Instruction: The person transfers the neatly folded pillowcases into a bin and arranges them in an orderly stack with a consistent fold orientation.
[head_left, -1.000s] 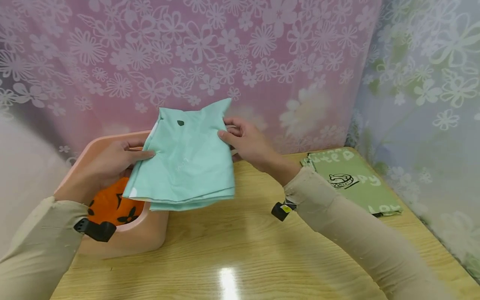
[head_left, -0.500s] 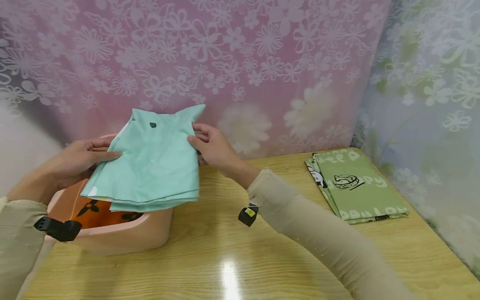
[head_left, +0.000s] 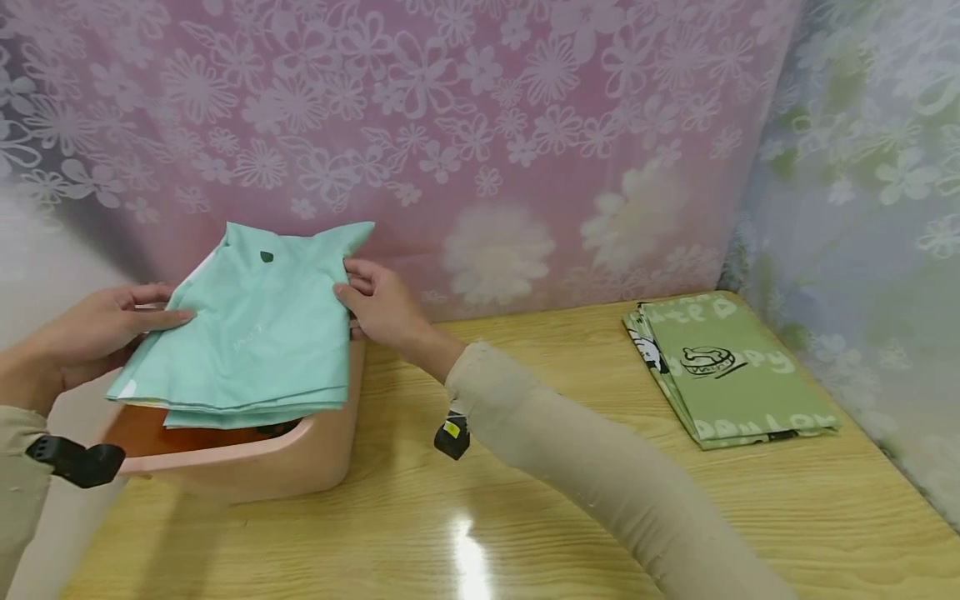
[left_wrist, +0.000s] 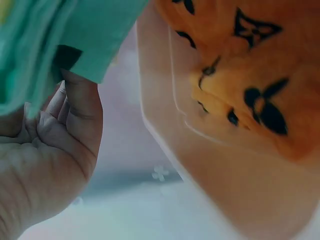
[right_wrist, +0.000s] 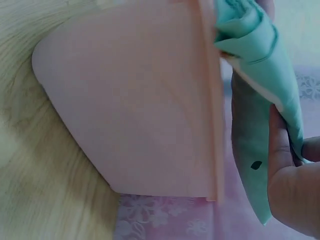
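Both hands hold up a folded mint-green cloth (head_left: 247,333) with a small dark patch near its top edge. My left hand (head_left: 97,333) pinches its left side, thumb in front and fingers behind. At the opposite side my right hand (head_left: 386,304) grips the edge the same way. The cloth hangs over a pink plastic bin (head_left: 318,454) and hides much of its opening. Inside the bin lies an orange cloth (left_wrist: 265,95) with black flower shapes, best seen in the left wrist view. The right wrist view shows the folded layers (right_wrist: 250,45) beside the bin's rim.
A folded green cloth (head_left: 735,367) with white lettering and a bowl drawing lies at the right of the wooden table (head_left: 540,483). Behind the table hangs a pink floral curtain (head_left: 495,167), with a pale floral one (head_left: 877,250) along the right side.
Both hands have carried the mint-green cloth left, from beside and partly over the bin to over its opening. The grip looks the same. The view has shifted slightly, and less of the orange cloth shows.
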